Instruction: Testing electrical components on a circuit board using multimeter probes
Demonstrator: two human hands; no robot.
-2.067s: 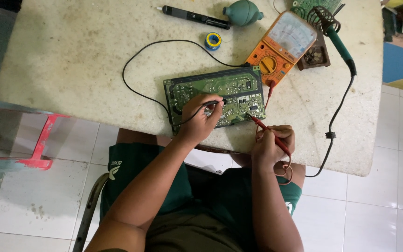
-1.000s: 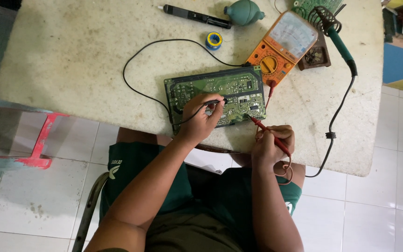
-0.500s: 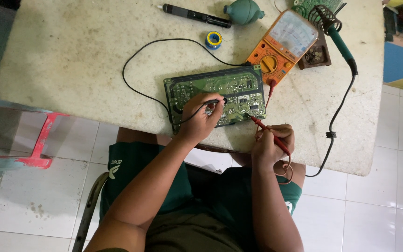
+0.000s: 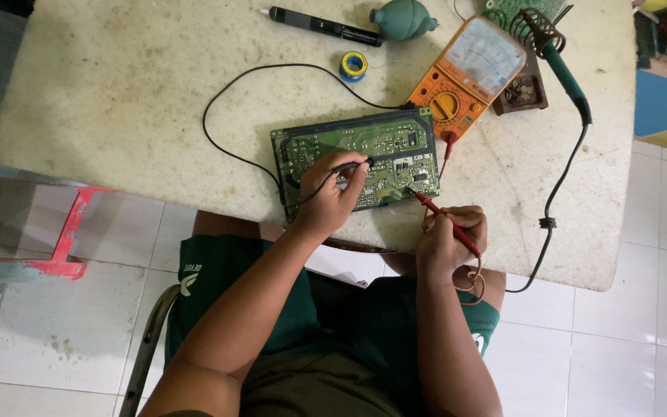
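Note:
A green circuit board (image 4: 364,147) lies near the front edge of a pale stone table (image 4: 117,100). My left hand (image 4: 330,197) holds a black probe (image 4: 349,166) with its tip on the board's middle. My right hand (image 4: 449,235) grips a red probe (image 4: 441,216) whose tip touches the board's lower right corner. Both probe leads run to an orange analogue multimeter (image 4: 468,73) behind the board on the right.
A soldering iron (image 4: 557,58) rests in its coil stand at the back right, its cord trailing down the table. A black pen-shaped tool (image 4: 326,27), a teal rubber blower (image 4: 403,19) and a solder spool (image 4: 354,66) lie at the back. A red stool frame (image 4: 63,239) stands left.
Almost nothing differs. Both hands stay on their probes at the board, with only tiny shifts of the tips.

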